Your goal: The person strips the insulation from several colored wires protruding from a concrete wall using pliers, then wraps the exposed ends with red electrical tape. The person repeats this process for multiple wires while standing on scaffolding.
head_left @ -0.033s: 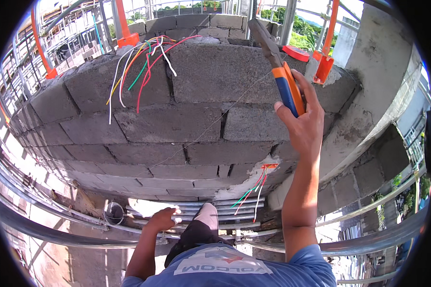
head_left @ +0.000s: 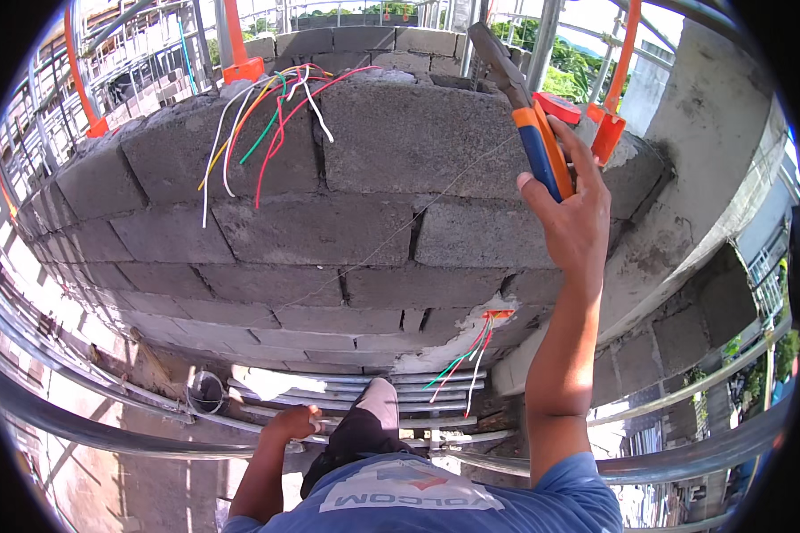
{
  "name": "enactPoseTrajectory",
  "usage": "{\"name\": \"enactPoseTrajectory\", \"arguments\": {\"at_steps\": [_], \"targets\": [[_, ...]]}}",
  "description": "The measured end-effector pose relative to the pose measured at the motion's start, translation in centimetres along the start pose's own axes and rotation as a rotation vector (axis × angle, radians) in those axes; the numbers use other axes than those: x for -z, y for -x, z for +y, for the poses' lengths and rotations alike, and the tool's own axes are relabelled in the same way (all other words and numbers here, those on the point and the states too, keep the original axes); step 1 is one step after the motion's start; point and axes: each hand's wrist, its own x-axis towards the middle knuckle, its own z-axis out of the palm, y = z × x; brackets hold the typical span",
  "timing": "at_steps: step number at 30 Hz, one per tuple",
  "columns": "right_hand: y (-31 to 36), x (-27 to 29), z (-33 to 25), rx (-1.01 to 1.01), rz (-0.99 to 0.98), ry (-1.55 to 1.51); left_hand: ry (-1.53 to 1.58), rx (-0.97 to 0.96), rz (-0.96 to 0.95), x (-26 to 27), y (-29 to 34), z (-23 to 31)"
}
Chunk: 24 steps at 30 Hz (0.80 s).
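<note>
Long pliers with orange and blue handles are held upright in my right hand, fingers wrapped round the grips. The dark jaws point up at the wall's top edge, beside a red roll of tape. My left hand is low, next to my knee, its fingers curled inward; whether anything small is inside is hidden. Over the top of the block wall hangs a bunch of coloured wires, white, yellow, green and red, touched by neither hand.
An orange box with more wires is set low in the wall. Metal pipes and a bucket lie below. A scaffold rail curves past me; orange posts stand behind the wall, a concrete column to the right.
My right hand and the pliers have shifted slightly to the right. My left hand has moved a little down and left, and its fingers are more curled.
</note>
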Motion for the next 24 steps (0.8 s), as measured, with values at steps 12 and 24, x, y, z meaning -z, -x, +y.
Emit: {"name": "enactPoseTrajectory", "arguments": {"at_steps": [12, 24], "targets": [[-15.5, -6.9, -1.5, 0.094, -0.453, 0.566, 1.168, 0.509, 0.349, -24.3, 2.3, -8.1], [-12.4, -6.6, 0.3, 0.183, -0.432, 0.676, 1.302, 0.655, 0.514, -38.4, 14.3, -8.4]]}}
